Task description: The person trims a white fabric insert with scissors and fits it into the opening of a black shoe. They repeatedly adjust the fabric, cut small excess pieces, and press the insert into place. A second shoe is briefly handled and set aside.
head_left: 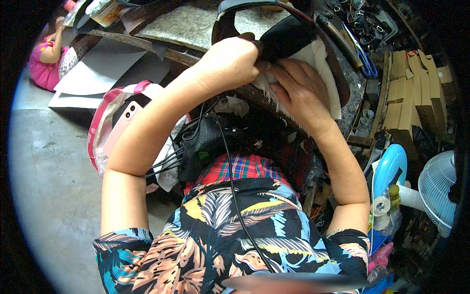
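My left hand point(237, 61) is closed in a fist at the near edge of the workbench, against a black curved piece point(293, 36) that looks like leather. What it grips is mostly hidden; a dark bit shows above the knuckles. Just to its right, my right hand point(303, 85) bends its fingers over a white cloth point(318, 56) with a frayed edge, gripping it close to the left fist. The cloth lies against the black piece, whose upper part arches up in a wide band. The two hands almost touch.
A pink phone point(121, 128) sits in a pink-rimmed container point(94, 132) by my left arm. Grey sheets point(100, 66) lie beyond it. At far left is another person point(46, 63) in pink. Cardboard boxes point(406, 93) and a fan point(440, 188) stand right. A cable point(227, 161) hangs before me.
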The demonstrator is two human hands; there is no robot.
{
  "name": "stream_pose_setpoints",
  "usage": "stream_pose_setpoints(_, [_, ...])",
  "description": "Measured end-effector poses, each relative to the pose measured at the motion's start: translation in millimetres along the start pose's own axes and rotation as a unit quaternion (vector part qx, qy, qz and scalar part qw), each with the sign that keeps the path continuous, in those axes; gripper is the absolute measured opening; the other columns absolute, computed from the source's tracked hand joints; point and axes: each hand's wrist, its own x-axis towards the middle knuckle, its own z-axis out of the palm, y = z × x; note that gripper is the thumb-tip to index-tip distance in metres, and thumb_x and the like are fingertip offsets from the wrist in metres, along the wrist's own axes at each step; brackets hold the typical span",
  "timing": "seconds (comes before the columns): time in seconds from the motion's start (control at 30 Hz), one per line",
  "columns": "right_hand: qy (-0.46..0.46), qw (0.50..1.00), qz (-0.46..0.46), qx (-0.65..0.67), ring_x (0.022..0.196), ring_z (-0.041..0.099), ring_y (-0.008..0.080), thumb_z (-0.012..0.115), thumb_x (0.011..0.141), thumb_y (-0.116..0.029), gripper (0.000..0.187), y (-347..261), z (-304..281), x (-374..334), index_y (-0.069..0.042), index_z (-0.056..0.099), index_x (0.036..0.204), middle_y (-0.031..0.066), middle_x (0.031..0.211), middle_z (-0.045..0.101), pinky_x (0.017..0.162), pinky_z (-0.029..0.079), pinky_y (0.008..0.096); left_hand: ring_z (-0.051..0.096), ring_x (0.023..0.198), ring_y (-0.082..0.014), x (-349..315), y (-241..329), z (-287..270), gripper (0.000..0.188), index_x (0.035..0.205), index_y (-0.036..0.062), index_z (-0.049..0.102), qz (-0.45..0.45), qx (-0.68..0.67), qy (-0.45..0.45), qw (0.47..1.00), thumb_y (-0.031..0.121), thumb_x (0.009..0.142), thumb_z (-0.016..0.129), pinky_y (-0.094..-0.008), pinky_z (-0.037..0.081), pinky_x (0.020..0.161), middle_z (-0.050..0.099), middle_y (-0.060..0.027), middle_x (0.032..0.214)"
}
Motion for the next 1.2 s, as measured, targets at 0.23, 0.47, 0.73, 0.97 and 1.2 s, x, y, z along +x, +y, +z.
stream_pose_setpoints(0.23, [-0.020,0.999,-0.002,-0.027,0.103,0.058,0.0288,0.071,0.077,-0.011,0.033,-3.2,-7.0,5.6,-0.011,0.068,0.110,0.0091,0.109,0.062,0.091,0.049,0.0396,0.068,0.086,-0.0392,8.0,-6.5,6.2,0.018,0.084,0.0015,0.070,-0.049,-0.098,0.035,0.993,0.013,0.077,0.058,-0.0480,0.054,0.079,0.069,-0.0214,0.087])
stream_pose_setpoints(0.47, [0.013,0.996,-0.010,-0.092,0.096,0.058,0.0274,0.070,0.078,-0.022,0.013,6.8,-2.0,28.4,-0.013,0.066,0.087,0.0052,0.093,0.059,0.077,0.050,0.0409,0.066,0.086,-0.0380,27.4,-11.0,21.0,0.019,0.091,0.0022,0.069,0.041,-0.029,0.158,0.986,0.013,0.081,0.056,-0.0474,0.053,0.079,0.067,-0.0186,0.085])
stream_pose_setpoints(0.73, [0.012,0.999,0.020,-0.043,0.106,0.058,0.0313,0.068,0.085,-0.016,0.026,10.5,3.5,9.7,-0.010,0.069,0.110,0.0132,0.114,0.062,0.093,0.046,0.0419,0.061,0.092,-0.0394,2.3,-22.2,23.2,0.021,0.096,-0.0002,0.068,0.098,-0.092,0.154,0.979,0.015,0.082,0.066,-0.0468,0.051,0.082,0.061,-0.0184,0.096])
stream_pose_setpoints(0.97, [0.122,0.981,0.098,0.116,0.098,0.064,0.0344,0.062,0.084,-0.004,0.033,19.2,5.6,11.9,-0.007,0.064,0.117,0.0156,0.114,0.061,0.085,0.052,0.0415,0.052,0.099,-0.0324,-11.8,-18.8,25.4,0.030,0.107,0.0028,0.065,0.220,-0.007,0.144,0.965,0.011,0.079,0.068,-0.0403,0.047,0.088,0.055,-0.0139,0.107])
stream_pose_setpoints(1.2, [0.031,0.999,0.039,0.010,0.107,0.060,0.0334,0.062,0.078,0.001,0.041,21.9,6.5,13.2,-0.007,0.067,0.118,0.0176,0.119,0.059,0.094,0.049,0.0405,0.053,0.106,-0.0316,-16.3,-16.6,31.4,0.031,0.111,0.0028,0.065,0.198,-0.035,0.180,0.963,0.009,0.080,0.068,-0.0384,0.047,0.094,0.058,-0.0133,0.112])
